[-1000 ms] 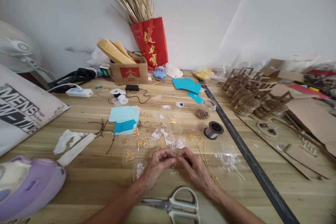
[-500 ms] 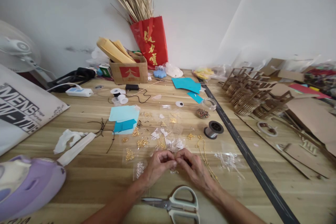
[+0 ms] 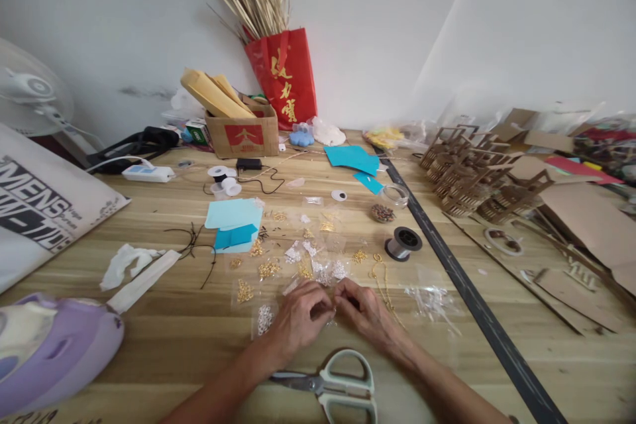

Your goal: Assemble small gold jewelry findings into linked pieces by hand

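Note:
My left hand (image 3: 301,321) and my right hand (image 3: 365,313) meet fingertip to fingertip low over the wooden table (image 3: 173,338), both pinched shut on something too small to make out. Just beyond them lie several clear packets of gold and silver beads (image 3: 298,265). A gold chain (image 3: 381,278) lies right of my right hand. A pair of scissors with pale green handles (image 3: 332,384) rests near the table's front edge, between my forearms.
A spool of wire (image 3: 403,242), a bowl of brown beads (image 3: 383,213), teal paper sheets (image 3: 234,224) and a cardboard box (image 3: 243,134) lie further back. A lilac appliance (image 3: 54,351) sits front left. Wooden frames and cardboard (image 3: 472,179) fill the right side.
My hands have stayed together, shifting only slightly lower and closer to me; the fingers keep working the tiny item. Nothing else on the table has moved.

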`<state>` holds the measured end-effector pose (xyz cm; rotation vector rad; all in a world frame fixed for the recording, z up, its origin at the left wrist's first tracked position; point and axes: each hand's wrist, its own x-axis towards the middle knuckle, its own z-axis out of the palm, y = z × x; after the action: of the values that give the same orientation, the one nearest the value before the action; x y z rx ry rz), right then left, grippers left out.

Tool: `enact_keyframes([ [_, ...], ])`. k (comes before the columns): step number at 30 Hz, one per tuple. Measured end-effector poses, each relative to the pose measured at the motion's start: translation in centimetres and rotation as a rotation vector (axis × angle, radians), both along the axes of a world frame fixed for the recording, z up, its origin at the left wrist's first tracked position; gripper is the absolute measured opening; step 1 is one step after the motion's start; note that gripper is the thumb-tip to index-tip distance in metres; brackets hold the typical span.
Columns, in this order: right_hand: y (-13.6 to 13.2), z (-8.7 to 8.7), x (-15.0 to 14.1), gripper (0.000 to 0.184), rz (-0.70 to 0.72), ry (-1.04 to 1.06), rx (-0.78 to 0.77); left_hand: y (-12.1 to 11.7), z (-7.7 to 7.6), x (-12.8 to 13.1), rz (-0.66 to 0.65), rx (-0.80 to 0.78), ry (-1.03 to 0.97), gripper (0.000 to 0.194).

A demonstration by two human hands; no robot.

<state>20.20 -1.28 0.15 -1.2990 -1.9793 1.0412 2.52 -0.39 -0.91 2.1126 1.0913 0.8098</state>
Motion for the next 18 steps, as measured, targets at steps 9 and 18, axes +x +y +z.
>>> enact_keyframes([
  [9,0.02,-0.03,-0.03,0.013,-0.036,0.007,-0.001,-0.70,-0.87,-0.09,-0.205,0.181,0.241,0.008],
  [18,0.06,-0.33,0.02,0.016,-0.040,0.026,-0.001,-0.59,-0.81,0.10,-0.209,0.163,0.209,0.015],
])
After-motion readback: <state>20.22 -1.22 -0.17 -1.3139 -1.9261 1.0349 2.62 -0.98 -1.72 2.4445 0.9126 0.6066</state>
